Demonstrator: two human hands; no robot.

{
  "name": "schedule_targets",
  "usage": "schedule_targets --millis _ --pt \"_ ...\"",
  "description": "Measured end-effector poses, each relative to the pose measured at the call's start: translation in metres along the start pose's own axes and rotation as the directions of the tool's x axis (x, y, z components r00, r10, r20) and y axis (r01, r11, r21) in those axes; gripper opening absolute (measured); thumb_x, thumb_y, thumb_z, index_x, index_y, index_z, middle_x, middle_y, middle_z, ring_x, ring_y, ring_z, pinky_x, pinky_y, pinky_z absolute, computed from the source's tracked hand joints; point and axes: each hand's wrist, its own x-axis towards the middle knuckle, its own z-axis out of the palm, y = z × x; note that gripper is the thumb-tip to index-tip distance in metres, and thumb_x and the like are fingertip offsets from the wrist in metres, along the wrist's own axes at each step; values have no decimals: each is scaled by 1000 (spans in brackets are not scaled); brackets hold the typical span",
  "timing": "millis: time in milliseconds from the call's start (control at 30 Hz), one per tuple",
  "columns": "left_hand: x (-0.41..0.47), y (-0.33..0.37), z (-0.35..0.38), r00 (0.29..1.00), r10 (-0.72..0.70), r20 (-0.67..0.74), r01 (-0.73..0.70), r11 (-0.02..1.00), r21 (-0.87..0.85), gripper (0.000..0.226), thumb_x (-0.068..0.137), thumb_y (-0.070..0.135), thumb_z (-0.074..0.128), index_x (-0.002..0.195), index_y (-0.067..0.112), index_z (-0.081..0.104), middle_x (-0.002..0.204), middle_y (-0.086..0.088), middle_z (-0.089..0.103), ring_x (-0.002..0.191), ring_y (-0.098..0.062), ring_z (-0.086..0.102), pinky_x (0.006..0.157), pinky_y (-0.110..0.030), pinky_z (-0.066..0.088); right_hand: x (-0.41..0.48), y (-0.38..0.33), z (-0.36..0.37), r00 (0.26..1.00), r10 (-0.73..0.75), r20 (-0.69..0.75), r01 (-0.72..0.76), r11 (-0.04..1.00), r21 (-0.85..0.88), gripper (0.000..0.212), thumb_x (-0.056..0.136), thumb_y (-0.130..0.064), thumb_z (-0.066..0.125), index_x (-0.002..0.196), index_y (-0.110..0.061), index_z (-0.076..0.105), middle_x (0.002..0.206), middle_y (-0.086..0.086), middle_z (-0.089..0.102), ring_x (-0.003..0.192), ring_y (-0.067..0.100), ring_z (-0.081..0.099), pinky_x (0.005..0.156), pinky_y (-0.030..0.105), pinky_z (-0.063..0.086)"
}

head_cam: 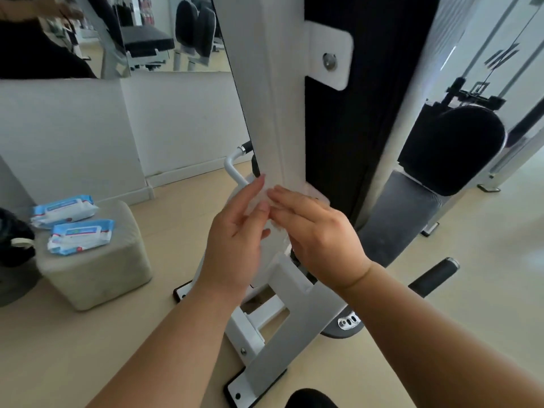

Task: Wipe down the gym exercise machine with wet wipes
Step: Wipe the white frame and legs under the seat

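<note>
The white upright column (273, 107) of the gym machine rises in the middle of the view, with a black panel (347, 142) on its right. Both my hands meet just in front of the column's lower end. My left hand (235, 237) and my right hand (318, 231) hold a thin white wet wipe (278, 228) between them, pinched at the fingertips. Most of the wipe is hidden by my fingers. The machine's white base bracket (282, 325) lies on the floor below my wrists.
Two blue-and-white wet wipe packs (79, 235) lie on a grey cube stool (97, 260) at the left. A black padded seat (450, 148) and grey pad (400, 222) stand to the right. A black-tipped handle (435, 275) sticks out low right. A mirror (117, 33) hangs behind.
</note>
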Motion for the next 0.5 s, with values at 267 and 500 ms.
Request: schedule_targets --millis 267,500 --pt "-25 18 29 996 -84 35 84 996 14 27 107 28 49 113 33 75 100 2 75 98 -18 72 88 -46 57 -8 -10 -27 886 357 -296 -306 930 205 6 88 -6 76 82 -5 74 84 6 64 78 17 58 68 30 51" --pt "-20 4 32 991 -96 -89 88 992 -91 23 103 22 56 109 22 78 99 -4 77 99 -21 73 91 -42 59 -12 -19 -22 893 451 -5 -413 823 390 18 95 -8 68 112 -9 75 105 -5 70 94 5 65 84 20 55"
